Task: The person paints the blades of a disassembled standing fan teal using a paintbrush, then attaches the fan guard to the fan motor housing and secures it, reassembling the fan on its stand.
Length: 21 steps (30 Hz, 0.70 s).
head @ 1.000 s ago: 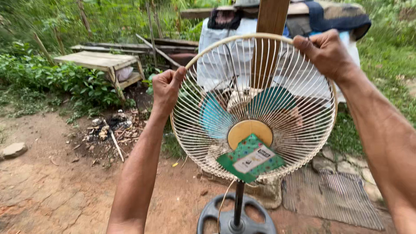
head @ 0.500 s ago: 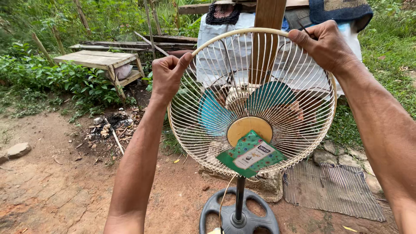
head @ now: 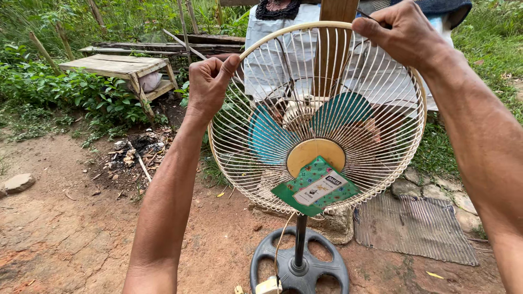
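A standing fan faces me outdoors, with a round cream wire grille [head: 381, 163], teal blades [head: 267, 136] behind it and a yellow centre disc [head: 315, 155]. A green card [head: 315, 188] hangs on the grille's lower part. My left hand [head: 210, 84] grips the grille's upper left rim. My right hand [head: 403, 35] grips the upper right rim. The fan's black pole [head: 299, 239] runs down to a round black spoked base [head: 299, 267] on red dirt.
A wooden bench [head: 117, 68] stands at the back left among green plants. An ash and debris pile [head: 133, 152] lies left of the fan. A person in a white top [head: 261, 54] sits behind the fan. A corrugated sheet [head: 419, 223] lies at the right. A stone [head: 19, 182] sits far left.
The fan grille has come closer and higher in view. Both hands stay on the rim, the left one now closed more firmly around the wires.
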Tool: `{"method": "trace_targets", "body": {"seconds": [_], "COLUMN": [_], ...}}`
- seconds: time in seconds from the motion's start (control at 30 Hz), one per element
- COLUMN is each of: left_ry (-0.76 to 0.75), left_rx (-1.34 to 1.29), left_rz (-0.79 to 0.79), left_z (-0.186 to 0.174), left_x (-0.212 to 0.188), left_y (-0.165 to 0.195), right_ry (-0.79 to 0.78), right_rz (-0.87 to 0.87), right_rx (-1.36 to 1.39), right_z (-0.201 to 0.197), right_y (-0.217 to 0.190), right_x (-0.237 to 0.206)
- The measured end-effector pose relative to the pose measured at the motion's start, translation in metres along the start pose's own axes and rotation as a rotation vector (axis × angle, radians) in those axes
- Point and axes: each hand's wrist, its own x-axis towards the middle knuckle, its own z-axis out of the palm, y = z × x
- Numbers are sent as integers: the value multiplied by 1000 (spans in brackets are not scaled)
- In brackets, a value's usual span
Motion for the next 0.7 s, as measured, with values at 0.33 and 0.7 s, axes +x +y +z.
{"method": "trace_targets", "body": {"seconds": [0.33,0.7], "left_ry": [-35,-157], "left_rx": [-83,-41], "left_rz": [-37,122], "left_z": [-2,7], "left_x": [3,30], "left_y": [-8,24], "right_ry": [36,36], "right_rz": [-17,41], "right_rx": [-35,15], "right_z": [5,6], "right_y": [-18,-31], "right_x": [4,-3]}}
